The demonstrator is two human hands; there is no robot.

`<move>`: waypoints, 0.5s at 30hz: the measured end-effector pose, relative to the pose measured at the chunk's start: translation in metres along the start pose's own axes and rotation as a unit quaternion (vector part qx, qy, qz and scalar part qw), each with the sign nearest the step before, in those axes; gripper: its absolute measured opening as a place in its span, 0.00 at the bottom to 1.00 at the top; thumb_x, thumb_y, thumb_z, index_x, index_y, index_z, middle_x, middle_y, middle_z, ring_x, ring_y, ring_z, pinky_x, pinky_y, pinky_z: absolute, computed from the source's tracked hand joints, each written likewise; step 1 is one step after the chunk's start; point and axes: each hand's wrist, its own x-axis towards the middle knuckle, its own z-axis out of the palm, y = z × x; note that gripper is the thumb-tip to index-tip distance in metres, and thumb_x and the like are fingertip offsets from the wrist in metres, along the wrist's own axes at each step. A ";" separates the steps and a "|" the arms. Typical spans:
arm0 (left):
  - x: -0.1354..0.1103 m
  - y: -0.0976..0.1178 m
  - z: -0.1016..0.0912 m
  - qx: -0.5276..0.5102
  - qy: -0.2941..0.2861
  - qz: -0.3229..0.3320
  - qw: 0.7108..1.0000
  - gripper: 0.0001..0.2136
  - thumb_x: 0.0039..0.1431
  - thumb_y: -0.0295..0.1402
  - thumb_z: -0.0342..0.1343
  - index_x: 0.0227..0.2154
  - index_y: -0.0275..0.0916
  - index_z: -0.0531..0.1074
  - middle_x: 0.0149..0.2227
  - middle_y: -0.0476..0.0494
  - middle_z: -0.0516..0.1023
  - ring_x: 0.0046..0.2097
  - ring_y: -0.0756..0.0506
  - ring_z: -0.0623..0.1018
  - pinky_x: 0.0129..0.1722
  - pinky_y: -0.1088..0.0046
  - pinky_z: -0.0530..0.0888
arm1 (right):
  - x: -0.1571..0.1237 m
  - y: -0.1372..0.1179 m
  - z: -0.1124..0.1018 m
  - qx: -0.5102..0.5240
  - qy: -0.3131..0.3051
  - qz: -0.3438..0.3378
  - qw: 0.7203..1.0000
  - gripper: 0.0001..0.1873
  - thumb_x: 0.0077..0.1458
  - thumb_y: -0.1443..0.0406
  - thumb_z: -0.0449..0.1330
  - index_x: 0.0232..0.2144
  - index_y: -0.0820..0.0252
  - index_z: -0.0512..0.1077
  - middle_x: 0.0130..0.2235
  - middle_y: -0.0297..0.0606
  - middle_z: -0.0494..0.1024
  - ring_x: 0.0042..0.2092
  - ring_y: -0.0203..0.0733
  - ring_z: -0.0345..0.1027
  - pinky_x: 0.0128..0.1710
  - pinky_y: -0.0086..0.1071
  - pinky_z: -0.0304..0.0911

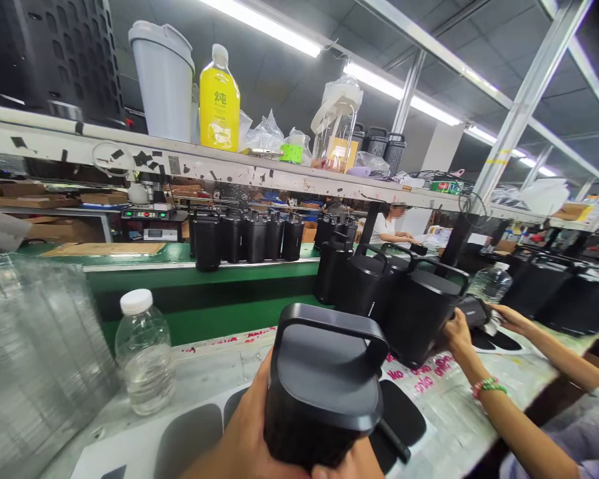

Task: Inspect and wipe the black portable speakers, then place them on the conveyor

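Observation:
I hold a black speaker [324, 386] with a carry handle low in the middle of the view, just above the white bench top [214, 379]. My left hand [244, 436] is wrapped round its left side. My right hand [352, 466] shows only in part at the bottom edge, pressed against the speaker's underside. Black oval pads [402, 412] lie on the bench under and beside the speaker.
A clear water bottle [144, 352] stands to the left, next to a stack of clear plastic [30, 359]. A co-worker's hands [456, 332] grip another black speaker [419, 309] at right. More speakers stand on the green conveyor [249, 236]. A shelf overhead carries a yellow bottle [219, 100].

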 end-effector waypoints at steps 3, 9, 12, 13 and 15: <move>-0.003 -0.009 0.002 0.023 0.014 -0.036 0.999 0.58 0.30 0.48 0.72 0.65 0.46 0.46 0.53 0.38 0.71 0.49 0.32 0.74 0.58 0.49 0.66 | 0.003 0.000 0.007 0.130 0.009 0.041 0.991 0.63 0.31 0.38 0.68 0.63 0.61 0.51 0.57 0.56 0.70 0.57 0.61 0.66 0.56 0.45 0.63; -0.006 -0.015 0.006 0.011 0.042 -0.079 0.996 0.55 0.35 0.46 0.71 0.65 0.45 0.46 0.47 0.38 0.74 0.44 0.33 0.77 0.53 0.52 0.71 | 0.014 0.001 0.006 0.179 0.006 0.035 0.983 0.61 0.33 0.42 0.70 0.64 0.55 0.49 0.58 0.52 0.69 0.57 0.61 0.65 0.58 0.49 0.60; -0.003 -0.009 0.010 -0.062 0.067 -0.118 0.989 0.55 0.35 0.47 0.71 0.64 0.44 0.46 0.48 0.39 0.75 0.49 0.32 0.76 0.52 0.55 0.72 | 0.025 0.001 0.001 0.167 -0.015 0.025 0.985 0.61 0.34 0.45 0.71 0.65 0.53 0.49 0.57 0.50 0.70 0.59 0.59 0.64 0.59 0.49 0.58; -0.001 -0.008 0.011 -0.079 0.079 -0.130 0.985 0.55 0.35 0.47 0.71 0.64 0.44 0.46 0.51 0.38 0.74 0.51 0.32 0.75 0.54 0.55 0.70 | 0.029 0.001 0.001 0.169 -0.010 0.022 0.985 0.62 0.33 0.45 0.72 0.65 0.53 0.49 0.58 0.49 0.69 0.60 0.58 0.62 0.60 0.49 0.57; 0.002 -0.007 0.015 -0.103 0.106 -0.150 0.978 0.56 0.35 0.48 0.71 0.64 0.44 0.44 0.56 0.38 0.71 0.57 0.33 0.71 0.59 0.56 0.66 | 0.039 0.003 0.000 0.194 0.002 0.011 0.981 0.63 0.31 0.47 0.74 0.66 0.51 0.48 0.61 0.47 0.66 0.63 0.56 0.58 0.63 0.48 0.52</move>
